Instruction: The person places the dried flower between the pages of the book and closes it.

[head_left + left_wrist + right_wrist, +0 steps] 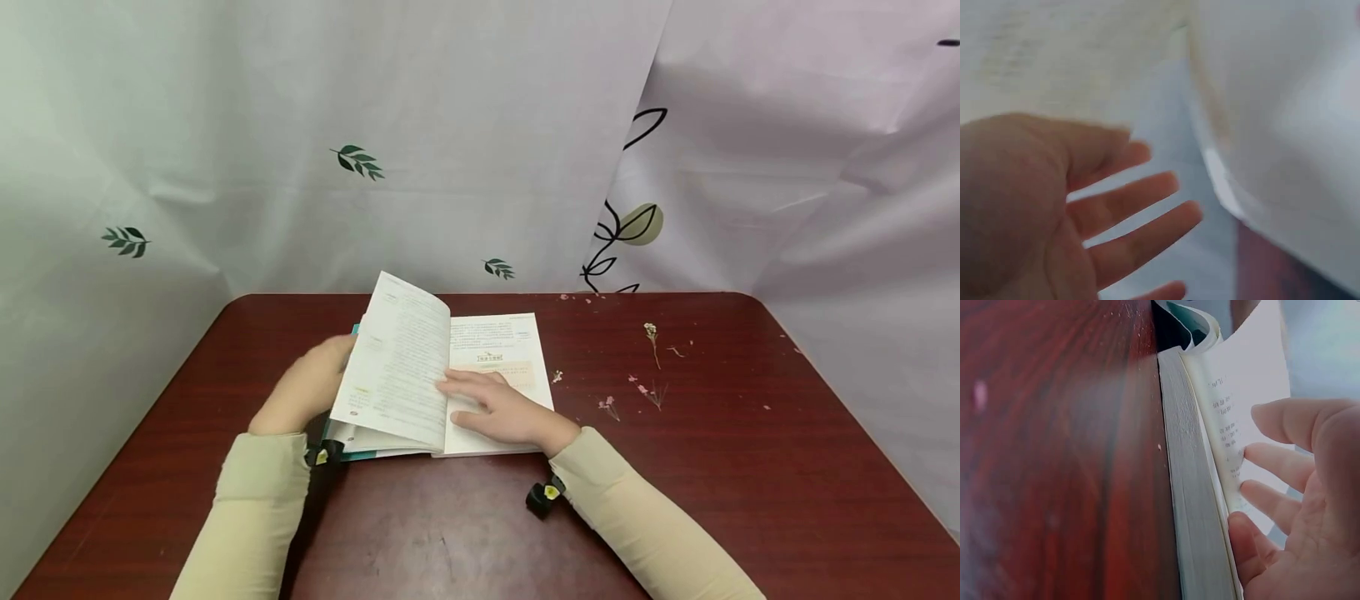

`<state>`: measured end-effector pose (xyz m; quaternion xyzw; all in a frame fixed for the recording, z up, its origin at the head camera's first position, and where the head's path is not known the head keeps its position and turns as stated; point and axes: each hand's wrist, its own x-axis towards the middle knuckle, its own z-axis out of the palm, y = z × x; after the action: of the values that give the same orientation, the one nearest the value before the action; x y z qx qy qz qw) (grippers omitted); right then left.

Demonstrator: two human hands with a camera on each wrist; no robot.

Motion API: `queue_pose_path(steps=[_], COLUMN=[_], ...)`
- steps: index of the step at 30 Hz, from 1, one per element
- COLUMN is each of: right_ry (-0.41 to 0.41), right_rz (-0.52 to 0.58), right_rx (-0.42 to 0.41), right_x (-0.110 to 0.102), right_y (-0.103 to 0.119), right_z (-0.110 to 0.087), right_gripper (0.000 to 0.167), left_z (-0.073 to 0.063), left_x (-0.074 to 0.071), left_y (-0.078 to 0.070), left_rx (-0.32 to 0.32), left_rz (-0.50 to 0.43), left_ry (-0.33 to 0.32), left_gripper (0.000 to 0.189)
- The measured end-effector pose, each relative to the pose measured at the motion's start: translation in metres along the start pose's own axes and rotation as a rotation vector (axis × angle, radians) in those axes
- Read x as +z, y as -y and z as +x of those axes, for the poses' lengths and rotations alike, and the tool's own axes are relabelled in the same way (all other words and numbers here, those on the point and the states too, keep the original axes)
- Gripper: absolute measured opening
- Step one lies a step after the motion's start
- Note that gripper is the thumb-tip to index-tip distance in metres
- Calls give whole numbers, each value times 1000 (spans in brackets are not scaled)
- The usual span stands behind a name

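A thick book [491,333] lies spread on the table with printed pages. One page [397,358] stands raised on its left side, leaning over that half. My left hand [311,383] is at the book's left edge, its fingertips hidden behind the raised page in the head view. In the left wrist view that hand [1110,212] has its fingers extended and spread, with nothing between them. My right hand [506,408] rests over the right-hand page near the spine, fingers stretched toward the raised page. The right wrist view shows its fingers [1279,465] spread beside the print.
On the dark red table [450,533], a small dried flower sprig [652,342] and pink flower bits [609,406] lie right of the book. White curtains [465,150] hang behind the table's far edge. Small black cameras [540,498] sit at both wrists.
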<state>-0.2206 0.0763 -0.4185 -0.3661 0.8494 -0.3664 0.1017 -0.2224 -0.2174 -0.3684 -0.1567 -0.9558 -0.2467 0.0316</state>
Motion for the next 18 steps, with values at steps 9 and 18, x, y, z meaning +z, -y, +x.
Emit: queue_pose_path(steps=[9, 18], right_ry=[13, 21], right_rz=[-45, -64], right_rx=[-9, -40], right_x=[0, 0], right_y=[3, -1], right_z=[-2, -3], right_gripper=[50, 53], left_z=[-9, -2], left_x=[-17, 23], left_y=[-48, -57], left_rx=[39, 147], left_rz=[119, 267], left_ry=[-233, -88], left_gripper=[44, 45])
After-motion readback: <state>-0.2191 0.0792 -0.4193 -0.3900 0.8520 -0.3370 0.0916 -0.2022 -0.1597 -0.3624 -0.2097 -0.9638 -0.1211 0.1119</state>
